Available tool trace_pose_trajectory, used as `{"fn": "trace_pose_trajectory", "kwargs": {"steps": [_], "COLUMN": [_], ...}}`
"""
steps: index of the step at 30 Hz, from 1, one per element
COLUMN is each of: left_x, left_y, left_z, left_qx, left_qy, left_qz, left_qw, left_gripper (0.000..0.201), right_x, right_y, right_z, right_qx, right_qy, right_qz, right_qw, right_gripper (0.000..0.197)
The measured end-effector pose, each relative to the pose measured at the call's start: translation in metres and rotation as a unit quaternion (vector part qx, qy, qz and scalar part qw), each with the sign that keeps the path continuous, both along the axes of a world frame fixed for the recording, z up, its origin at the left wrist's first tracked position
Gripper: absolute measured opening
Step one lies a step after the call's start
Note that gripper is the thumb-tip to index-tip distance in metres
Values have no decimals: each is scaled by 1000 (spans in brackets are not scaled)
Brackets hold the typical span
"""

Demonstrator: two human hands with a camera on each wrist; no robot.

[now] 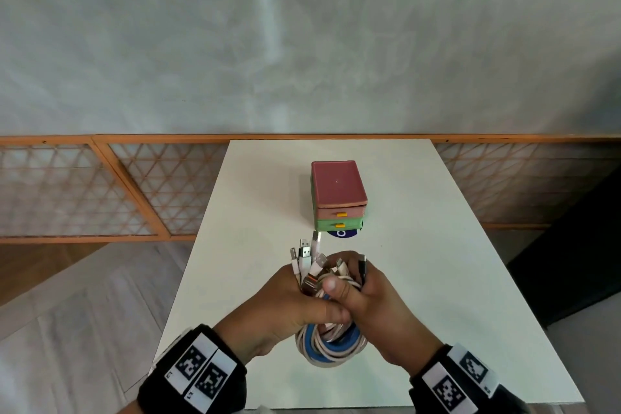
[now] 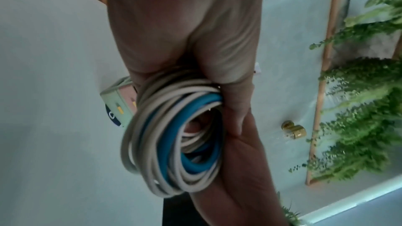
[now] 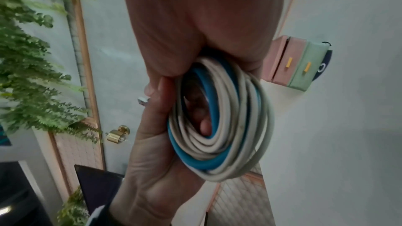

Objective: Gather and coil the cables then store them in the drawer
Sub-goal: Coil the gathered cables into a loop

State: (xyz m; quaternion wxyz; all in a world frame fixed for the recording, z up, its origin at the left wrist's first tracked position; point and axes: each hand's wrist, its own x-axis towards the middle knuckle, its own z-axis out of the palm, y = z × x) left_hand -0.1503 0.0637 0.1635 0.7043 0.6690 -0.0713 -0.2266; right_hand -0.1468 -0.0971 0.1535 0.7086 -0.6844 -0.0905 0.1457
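Observation:
Both hands hold one coiled bundle of cables (image 1: 331, 344) above the near middle of the white table (image 1: 437, 262). The coil is white with a blue cable in it (image 2: 172, 137) (image 3: 217, 121). My left hand (image 1: 285, 299) grips the top of the coil from the left, and my right hand (image 1: 373, 302) grips it from the right, thumbs crossing over it. Several USB plugs (image 1: 307, 255) stick up past the fingers. Beyond them stands a small drawer box (image 1: 337, 198) with a red top, a pink drawer and a green drawer, both pushed in, each with a yellow handle.
A dark blue round sticker (image 1: 341, 233) peeks out under the drawer box (image 3: 293, 63). An orange-framed lattice screen (image 1: 100, 191) runs behind the table along a grey wall. Green plants (image 2: 359, 109) and a brass knob (image 3: 117, 135) appear in the wrist views.

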Motion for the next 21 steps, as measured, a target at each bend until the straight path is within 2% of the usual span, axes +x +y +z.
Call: {"fn": "trace_pose_trajectory", "kwargs": {"steps": [2,5,9,11,13,15,17,19,21], "left_x": [1,1,2,4,9,14,20,24,20], "left_y": [3,11,18,18,16,13,6,-4,-20], "left_z": [4,9,11,9,5,1,-6,-14,-24], "left_qx": [27,93,203,272,303,291,261,208,170], "left_qy": [-10,48,87,73,63,64,62,48,-1], "left_qz": [-36,-140,-219,-249,-264,-255,-216,-107,8], "left_qw": [999,985,950,927,914,920,939,971,985], "left_gripper": [32,30,22,21,15,12,13,15,22], "right_x": [0,-6,-15,-18,-18,-13,-2,15,32], "right_y": [1,6,13,13,13,14,13,8,0], "right_z": [-2,-8,-13,-11,-12,-15,-21,-27,-31], "right_qx": [-38,-62,-1,11,22,18,-1,-23,-22], "right_qy": [-18,0,56,58,62,87,104,117,137], "right_qz": [-5,29,69,114,120,64,10,-32,-62], "right_qw": [999,998,996,992,991,994,995,992,988], "right_gripper": [44,50,61,46,25,24,28,30,29]}}
